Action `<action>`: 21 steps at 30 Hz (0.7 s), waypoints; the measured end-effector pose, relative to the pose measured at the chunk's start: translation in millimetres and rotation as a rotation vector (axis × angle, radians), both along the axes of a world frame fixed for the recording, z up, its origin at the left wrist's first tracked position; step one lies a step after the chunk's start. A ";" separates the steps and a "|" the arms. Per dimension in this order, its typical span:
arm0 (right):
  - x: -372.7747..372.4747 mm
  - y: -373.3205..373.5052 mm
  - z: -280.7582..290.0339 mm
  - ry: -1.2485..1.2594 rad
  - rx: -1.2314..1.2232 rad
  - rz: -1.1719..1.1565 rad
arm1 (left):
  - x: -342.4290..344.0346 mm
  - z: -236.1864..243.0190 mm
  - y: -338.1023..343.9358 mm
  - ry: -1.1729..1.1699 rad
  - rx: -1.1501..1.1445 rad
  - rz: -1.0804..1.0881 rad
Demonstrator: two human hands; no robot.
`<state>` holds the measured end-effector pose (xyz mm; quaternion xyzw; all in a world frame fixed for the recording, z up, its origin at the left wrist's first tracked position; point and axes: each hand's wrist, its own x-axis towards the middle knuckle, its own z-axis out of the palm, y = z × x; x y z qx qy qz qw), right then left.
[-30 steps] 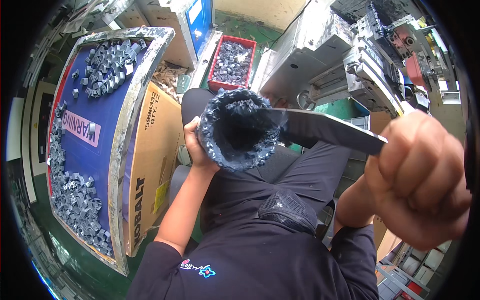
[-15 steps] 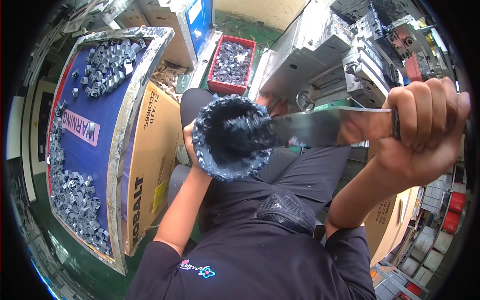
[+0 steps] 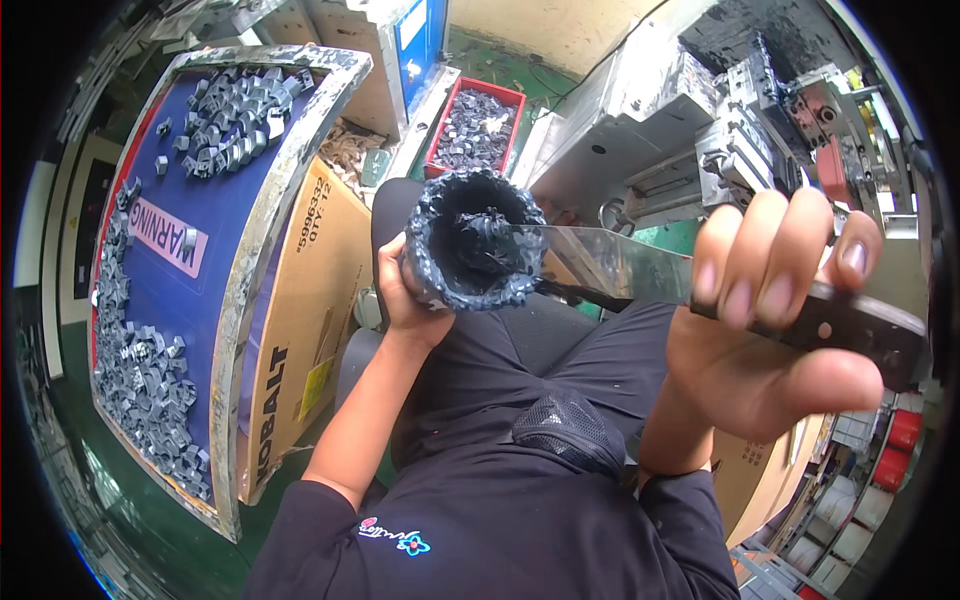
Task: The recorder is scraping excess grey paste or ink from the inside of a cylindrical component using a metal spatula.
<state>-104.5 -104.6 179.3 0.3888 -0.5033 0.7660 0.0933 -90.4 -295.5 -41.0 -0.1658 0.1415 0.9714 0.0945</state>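
A round container [image 3: 508,292], its rim thickly crusted with dark grey-black paste, is tilted so its dark mouth shows. My left hand [image 3: 415,308] is closed around its left and lower side. With its palm turned up, my right hand [image 3: 765,310] grips the dark handle of a wide-bladed spatula [image 3: 625,262] between bent fingers and thumb. The blade points left, its tip end at the container's mouth and smeared with black paste. A dark lump of paste [image 3: 485,228] shows inside the mouth beside the blade; how deep the tip reaches is hidden.
On the left, a blue board [image 3: 200,310] in a worn frame carries many small grey parts. A cardboard box [image 3: 310,310] leans beside it. Beyond my knees stands a red bin [image 3: 474,130] of dark pieces. Metal machinery [image 3: 640,110] fills the far right.
My right hand has turned palm up and come left and lower, so the spatula's handle now shows. The blade has tilted edge-on at the mouth. The container has shifted slightly right.
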 end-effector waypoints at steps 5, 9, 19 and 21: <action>-1.2 7.6 -19.8 -0.135 -0.108 -0.122 | -1.6 -1.6 -6.3 -0.002 -0.013 0.012; -4.8 26.8 -18.4 -0.157 0.067 -0.197 | -0.9 -6.9 -13.3 -0.004 0.009 0.036; -10.5 5.0 -15.1 0.006 0.063 0.096 | 3.2 -0.8 -1.4 0.089 -0.121 -0.102; -12.4 7.6 -9.1 0.005 0.122 0.078 | 3.3 -2.0 -2.2 0.084 -0.147 -0.107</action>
